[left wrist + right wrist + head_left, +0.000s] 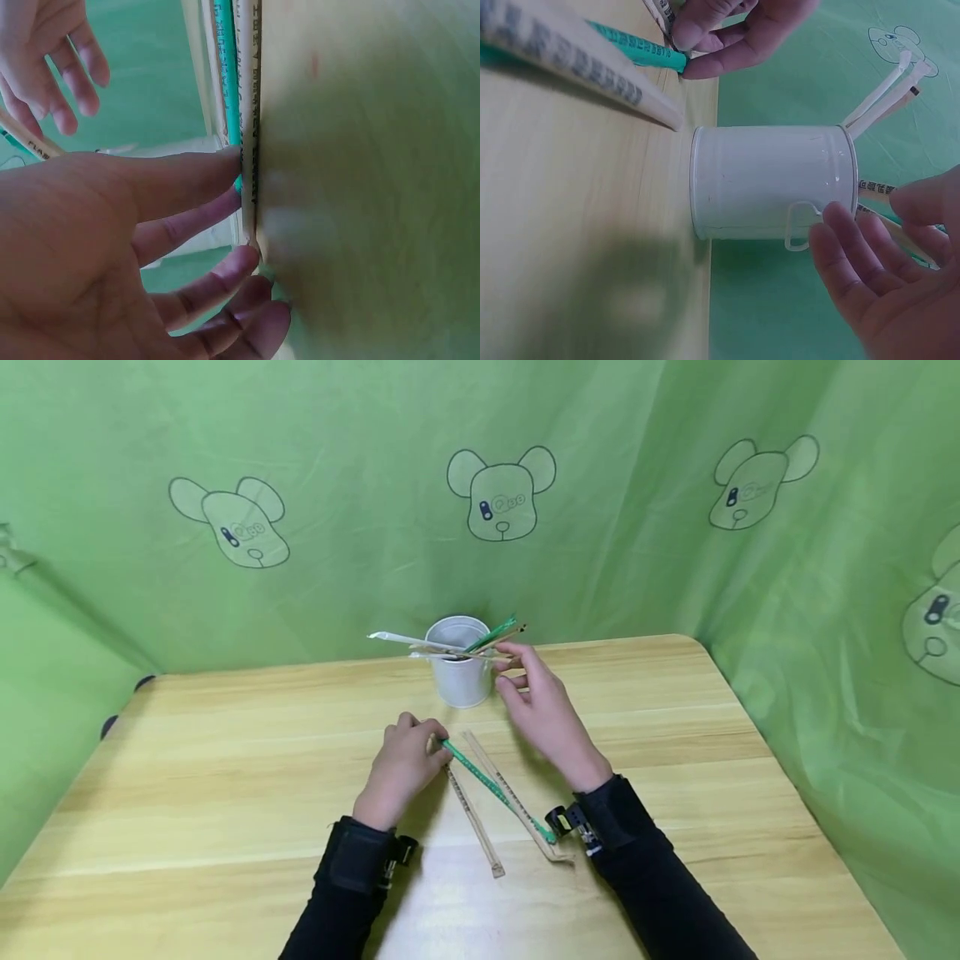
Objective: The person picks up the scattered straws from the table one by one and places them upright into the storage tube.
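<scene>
My left hand (405,764) pinches the upper end of a green wrapped straw (480,778) between thumb and index finger, low over the table. This straw crosses a brown paper-wrapped straw (513,802) with dark print. A second brown straw (474,827) lies beside it, its top end by my left fingers. Beyond stands a small white metal bucket (772,180) with several white, brown and green straws leaning out of its mouth. My right hand (547,710) is at the bucket's right side, fingers loosely bent, the index fingertip right at a brown straw's end (501,657) over the rim.
The wooden table (225,827) has its back edge just behind the bucket. A green curtain (360,527) with bear-head outlines hangs behind and along both sides. Each sleeve carries a black wrist strap with a small camera (570,820).
</scene>
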Motion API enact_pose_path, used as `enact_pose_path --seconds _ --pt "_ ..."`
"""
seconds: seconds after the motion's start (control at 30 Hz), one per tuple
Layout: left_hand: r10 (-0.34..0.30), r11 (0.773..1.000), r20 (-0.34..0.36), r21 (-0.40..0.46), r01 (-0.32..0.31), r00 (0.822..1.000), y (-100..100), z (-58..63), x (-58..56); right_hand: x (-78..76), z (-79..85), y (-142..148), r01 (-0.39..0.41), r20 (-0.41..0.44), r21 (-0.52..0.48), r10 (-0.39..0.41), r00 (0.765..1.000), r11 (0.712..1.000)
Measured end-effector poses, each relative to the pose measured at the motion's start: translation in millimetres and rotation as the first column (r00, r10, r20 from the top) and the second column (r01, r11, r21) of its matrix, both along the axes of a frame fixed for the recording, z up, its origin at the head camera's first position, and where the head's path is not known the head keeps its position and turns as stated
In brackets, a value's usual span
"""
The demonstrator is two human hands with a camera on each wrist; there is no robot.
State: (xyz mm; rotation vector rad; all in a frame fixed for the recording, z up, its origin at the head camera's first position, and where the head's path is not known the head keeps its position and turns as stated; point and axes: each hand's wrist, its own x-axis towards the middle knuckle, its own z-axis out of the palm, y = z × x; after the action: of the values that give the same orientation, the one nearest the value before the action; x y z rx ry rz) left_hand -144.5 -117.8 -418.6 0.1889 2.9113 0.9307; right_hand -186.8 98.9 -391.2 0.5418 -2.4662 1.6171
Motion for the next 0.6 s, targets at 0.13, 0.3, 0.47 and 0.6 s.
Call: enact_pose_path --seconds 0.13,0.3,0.47,0.6 --pt "0.02 1.0 -0.001 -0.005 -0.02 1.0 -5 0.5 -0.6 -0.2 -1.1 -1 -0.012 0.007 0.009 0.012 1.0 1.0" --pt "0.016 1.0 0.004 0.01 -0.016 1.0 -9 1.9 -3.5 -0.7 -3.3 -2 -0.022 0.011 0.03 0.022 1.0 0.999" --pt "0.013 1.0 0.017 -0.026 -0.012 1.0 -12 4.9 -3.3 0.0 -4.0 -2 -0.025 0.014 0.038 0.024 1.0 0.999" --pt "0.012 1.0 0.075 -0.02 -0.01 0.997 -14 8.1 -2.3 1.2 -3.1 -2 -0.026 0.022 0.039 0.025 0.999 0.999"
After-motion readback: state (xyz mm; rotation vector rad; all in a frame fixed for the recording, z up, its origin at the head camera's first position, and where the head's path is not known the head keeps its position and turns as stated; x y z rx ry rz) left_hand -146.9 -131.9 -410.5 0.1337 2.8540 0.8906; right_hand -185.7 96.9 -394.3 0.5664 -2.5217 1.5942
